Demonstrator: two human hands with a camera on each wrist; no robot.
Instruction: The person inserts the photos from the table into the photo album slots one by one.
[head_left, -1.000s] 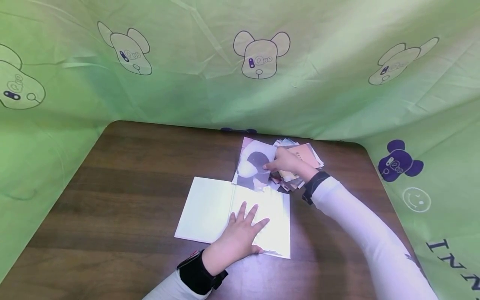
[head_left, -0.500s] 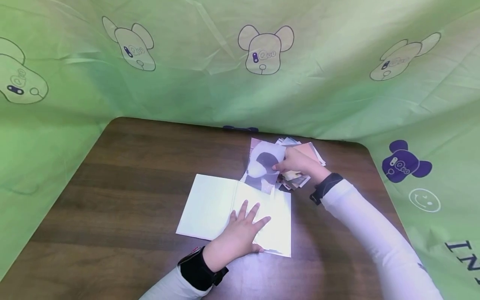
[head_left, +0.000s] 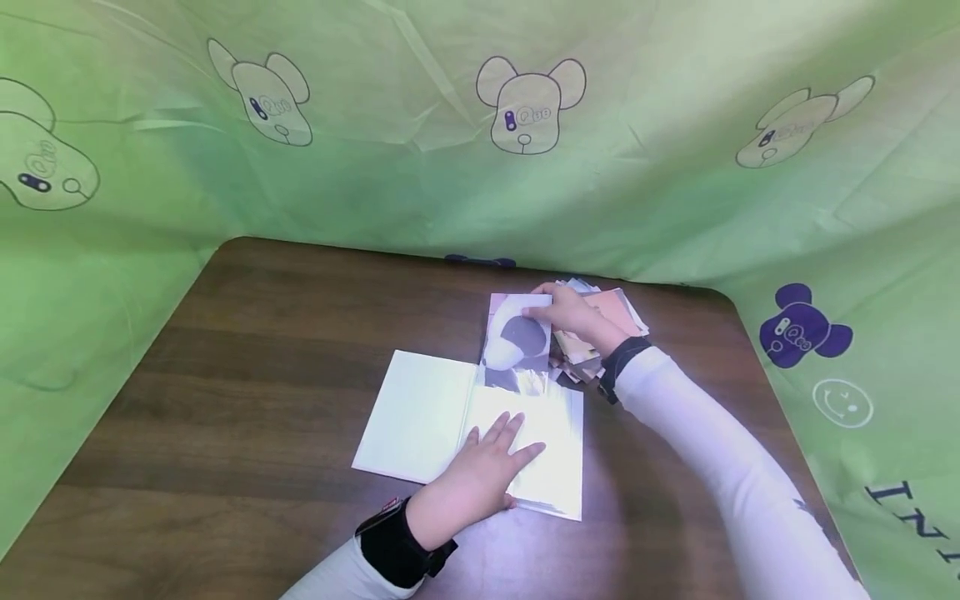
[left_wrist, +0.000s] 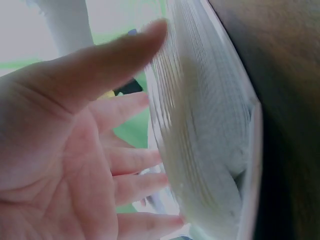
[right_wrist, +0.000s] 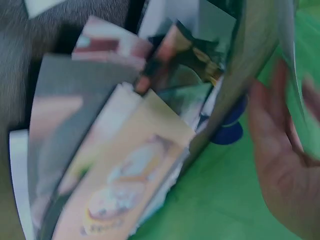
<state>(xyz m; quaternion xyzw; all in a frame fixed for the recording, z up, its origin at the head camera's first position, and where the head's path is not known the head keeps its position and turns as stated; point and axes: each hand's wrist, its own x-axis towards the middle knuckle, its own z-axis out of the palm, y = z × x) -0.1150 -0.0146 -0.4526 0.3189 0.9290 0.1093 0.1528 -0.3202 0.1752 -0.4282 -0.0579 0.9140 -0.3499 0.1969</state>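
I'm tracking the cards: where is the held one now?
In the head view, the picture card in the right hand is left of the loose pile, its near end at the far edge of the white book's right page.

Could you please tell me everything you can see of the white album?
The white album lies open on the table, its left side bare and flat. The left wrist view shows a stack of thin leaves against a stiff-looking cover. A glint near the far edge of the right page suggests clear plastic. The left hand rests on that page, and a photo overlaps its far edge.
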